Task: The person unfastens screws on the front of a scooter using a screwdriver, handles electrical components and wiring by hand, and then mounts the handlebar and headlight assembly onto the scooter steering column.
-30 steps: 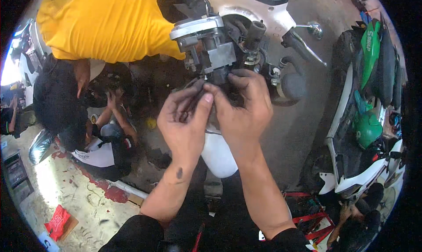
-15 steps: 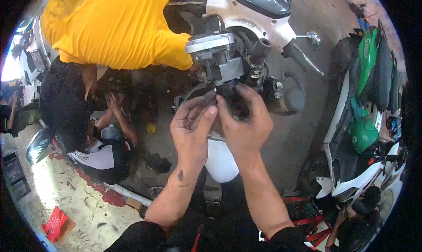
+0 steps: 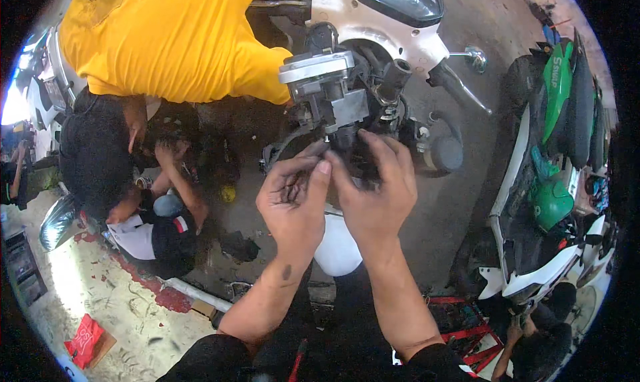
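A grey metal throttle-body-like assembly [image 3: 347,109] with a silver flat top stands in front of me on the stripped scooter. At its lower end sits a black cylindrical part [image 3: 345,137]. My right hand [image 3: 380,182] grips this part between thumb and index finger. Close beside it, my left hand [image 3: 291,195] is pinched at the left edge of the same part, fingers curled and smudged dark. What the left fingertips hold, if anything, is too small to make out. Both thumbs nearly touch.
A pale scooter front cover [image 3: 367,32] with a headlight and brake lever is beyond. A person in a yellow shirt [image 3: 167,42] leans in at upper left; another person [image 3: 157,235] crouches below. At right stands a scooter [image 3: 510,249] with green panels. A white rounded panel [image 3: 338,249] lies between my forearms.
Both hands stay at the black part, with only small shifts of the fingers; my left wrist has turned slightly. The crouching person's arms and head have moved.
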A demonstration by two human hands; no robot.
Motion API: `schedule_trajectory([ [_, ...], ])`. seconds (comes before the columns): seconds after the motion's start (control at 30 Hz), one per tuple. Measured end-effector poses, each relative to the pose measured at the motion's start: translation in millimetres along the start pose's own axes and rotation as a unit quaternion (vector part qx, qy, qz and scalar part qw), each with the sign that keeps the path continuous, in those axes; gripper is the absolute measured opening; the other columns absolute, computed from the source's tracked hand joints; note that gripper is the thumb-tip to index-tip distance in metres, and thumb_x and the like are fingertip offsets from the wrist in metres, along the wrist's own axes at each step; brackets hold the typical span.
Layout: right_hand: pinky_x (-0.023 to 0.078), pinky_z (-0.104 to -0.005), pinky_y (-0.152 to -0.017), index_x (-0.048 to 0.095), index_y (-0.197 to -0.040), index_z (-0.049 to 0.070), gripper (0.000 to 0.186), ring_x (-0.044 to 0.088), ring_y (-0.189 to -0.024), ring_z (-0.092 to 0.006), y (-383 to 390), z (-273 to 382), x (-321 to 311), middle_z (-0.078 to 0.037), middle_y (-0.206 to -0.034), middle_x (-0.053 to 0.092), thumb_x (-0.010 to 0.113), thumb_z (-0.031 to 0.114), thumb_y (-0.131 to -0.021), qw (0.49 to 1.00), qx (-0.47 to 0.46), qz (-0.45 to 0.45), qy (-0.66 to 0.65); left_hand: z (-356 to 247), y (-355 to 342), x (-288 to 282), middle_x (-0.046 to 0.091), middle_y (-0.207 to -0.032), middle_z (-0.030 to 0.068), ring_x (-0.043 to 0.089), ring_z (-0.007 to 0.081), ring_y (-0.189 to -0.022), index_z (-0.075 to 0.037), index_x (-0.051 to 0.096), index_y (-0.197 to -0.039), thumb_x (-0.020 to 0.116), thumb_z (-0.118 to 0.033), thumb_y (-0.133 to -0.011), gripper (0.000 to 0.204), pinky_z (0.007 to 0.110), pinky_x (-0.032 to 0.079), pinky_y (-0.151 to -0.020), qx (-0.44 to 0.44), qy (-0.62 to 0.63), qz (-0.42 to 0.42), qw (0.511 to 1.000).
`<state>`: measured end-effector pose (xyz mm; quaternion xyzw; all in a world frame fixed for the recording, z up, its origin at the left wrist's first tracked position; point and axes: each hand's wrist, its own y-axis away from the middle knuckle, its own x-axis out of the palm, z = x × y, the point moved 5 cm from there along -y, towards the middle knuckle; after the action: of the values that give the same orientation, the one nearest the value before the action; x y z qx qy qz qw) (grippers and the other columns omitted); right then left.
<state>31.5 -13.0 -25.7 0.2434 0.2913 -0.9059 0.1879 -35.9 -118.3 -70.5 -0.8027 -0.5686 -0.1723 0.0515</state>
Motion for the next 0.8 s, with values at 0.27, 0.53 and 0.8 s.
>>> schedule_trajectory([
  [0.27,0.053,-0.0343,-0.069,0.064,-0.096,-0.001,0.038,0.064,-0.078,-0.0277,2.6,-14.8,7.8,-0.015,-0.09,0.065,0.082,0.007,-0.064,0.998,0.02,-0.001,-0.063,-7.7,-1.9,4.4,0.062,-0.114,0.0212,0.061,0.0174,-0.101,0.005,0.057,-0.098,0.061,0.006,-0.085,0.013,0.028,0.049,-0.089,0.041,-0.047,0.011,0.998],
  [0.53,0.053,-0.037,-0.068,0.062,-0.092,0.0,0.035,0.063,-0.081,-0.0329,0.7,-7.3,6.1,-0.018,-0.096,0.063,0.079,0.004,-0.062,0.997,0.003,-0.013,-0.073,-15.5,-11.7,0.7,0.066,-0.098,0.0117,0.062,0.0121,-0.09,0.004,0.059,-0.1,0.063,0.001,-0.086,0.014,0.024,0.05,-0.08,-0.016,-0.125,0.004,0.992],
  [0.8,0.05,-0.0419,-0.078,0.059,-0.1,-0.001,0.044,0.059,-0.087,-0.0368,7.8,-12.0,5.2,-0.02,-0.099,0.059,0.077,0.007,-0.061,0.998,0.029,0.016,-0.055,-54.9,-47.4,-12.2,0.067,-0.09,0.0093,0.062,0.0126,-0.083,0.004,0.063,-0.096,0.069,-0.011,-0.083,0.02,0.026,0.05,-0.075,0.106,-0.338,-0.034,0.935],
])
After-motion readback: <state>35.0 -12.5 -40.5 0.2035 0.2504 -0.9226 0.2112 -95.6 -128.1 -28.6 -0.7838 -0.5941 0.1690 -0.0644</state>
